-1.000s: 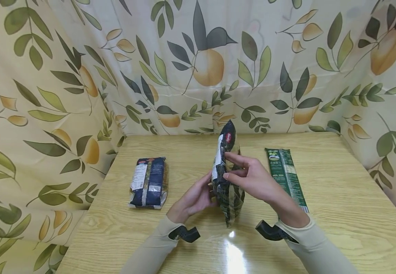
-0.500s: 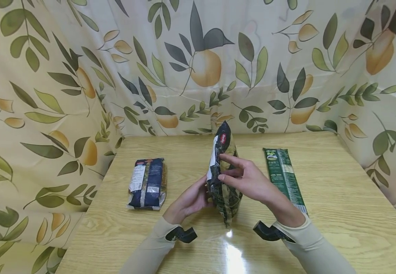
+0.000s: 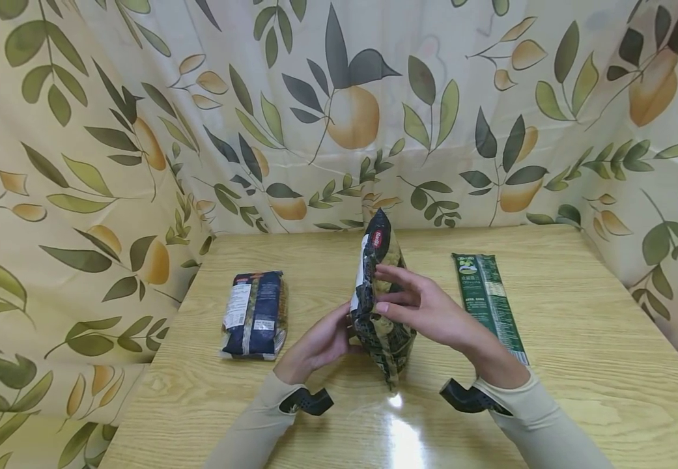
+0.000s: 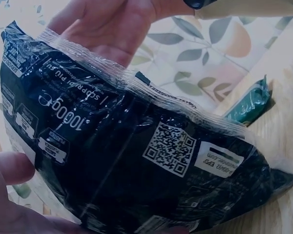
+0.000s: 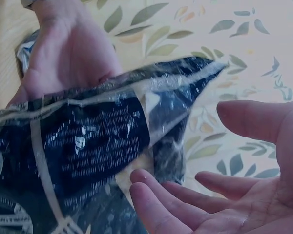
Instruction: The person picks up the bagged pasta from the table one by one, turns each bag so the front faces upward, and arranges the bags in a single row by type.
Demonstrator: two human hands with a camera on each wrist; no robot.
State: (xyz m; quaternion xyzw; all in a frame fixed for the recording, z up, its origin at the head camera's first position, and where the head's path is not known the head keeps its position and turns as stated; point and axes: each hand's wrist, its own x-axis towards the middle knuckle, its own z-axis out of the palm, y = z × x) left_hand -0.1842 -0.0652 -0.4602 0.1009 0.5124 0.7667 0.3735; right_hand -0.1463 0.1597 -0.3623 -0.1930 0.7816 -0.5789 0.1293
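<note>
A dark, glossy pasta bag with a red logo stands on edge in the middle of the table, its narrow side facing me. My left hand holds it from the left; in the left wrist view the thumb lies on one side and fingers reach under the bag. "1000g" and a square code show on its printed face. On the other side is my right hand, thumb and fingers apart, fingertips right at the bag's edge. In the right wrist view those fingers are spread loosely beside the wrapper, pinching nothing.
A dark blue bag with white labels lies at left on the wooden table. At right, partly behind the right forearm, lies a long flat green packet. A curtain with fruit and leaf print hangs behind the table.
The pasta bag has shifted slightly left and turned a little, with the left hand moving along with it. The right hand stays about where it was. The two other packets have not moved.
</note>
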